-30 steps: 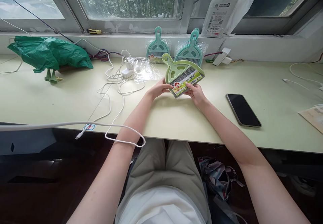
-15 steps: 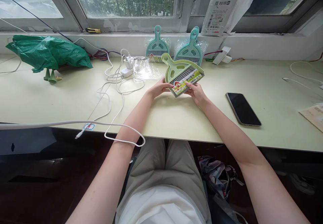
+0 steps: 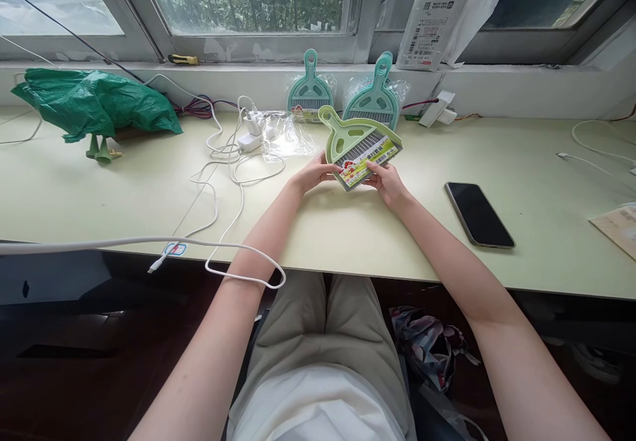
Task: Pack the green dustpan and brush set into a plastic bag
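Above the middle of the worktop (image 3: 348,236) I hold a light green dustpan set (image 3: 358,146) tilted, its handle pointing up and left. My left hand (image 3: 313,175) grips its left lower corner, fingers clamped on the edge; my right hand (image 3: 390,181) pinches the lower right edge by the printed label. Behind it, two teal dustpan sets (image 3: 342,93) in clear wrap lean against the wall. A black phone (image 3: 478,214) lies to my right, white cables (image 3: 223,163) to my left.
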Demonstrator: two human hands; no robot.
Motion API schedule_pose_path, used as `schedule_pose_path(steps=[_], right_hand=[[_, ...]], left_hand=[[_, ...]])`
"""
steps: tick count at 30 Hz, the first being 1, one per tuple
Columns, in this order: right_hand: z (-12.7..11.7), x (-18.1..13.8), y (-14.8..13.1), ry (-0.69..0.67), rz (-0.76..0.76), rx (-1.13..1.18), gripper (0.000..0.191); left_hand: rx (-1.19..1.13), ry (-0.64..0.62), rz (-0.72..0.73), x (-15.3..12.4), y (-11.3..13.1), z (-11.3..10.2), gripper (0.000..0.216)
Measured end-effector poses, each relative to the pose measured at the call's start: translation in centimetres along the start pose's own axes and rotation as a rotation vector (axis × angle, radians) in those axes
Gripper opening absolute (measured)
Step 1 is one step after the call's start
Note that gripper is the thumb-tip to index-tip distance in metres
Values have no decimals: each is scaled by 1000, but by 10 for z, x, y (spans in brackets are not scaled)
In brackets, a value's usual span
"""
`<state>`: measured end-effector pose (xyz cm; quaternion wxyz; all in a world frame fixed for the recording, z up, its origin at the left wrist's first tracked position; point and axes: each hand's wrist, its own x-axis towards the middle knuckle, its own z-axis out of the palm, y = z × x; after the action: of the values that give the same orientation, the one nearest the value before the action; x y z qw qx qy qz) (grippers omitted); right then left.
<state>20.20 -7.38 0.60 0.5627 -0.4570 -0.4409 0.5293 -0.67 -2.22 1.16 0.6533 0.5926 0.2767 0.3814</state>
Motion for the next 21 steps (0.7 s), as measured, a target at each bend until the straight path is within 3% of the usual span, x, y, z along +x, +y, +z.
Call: schedule_pose_path(steps=[21], right_hand=[[-4,4,2,-23,35,-10,18]], left_hand=[[4,18,-9,0,1,2,57]])
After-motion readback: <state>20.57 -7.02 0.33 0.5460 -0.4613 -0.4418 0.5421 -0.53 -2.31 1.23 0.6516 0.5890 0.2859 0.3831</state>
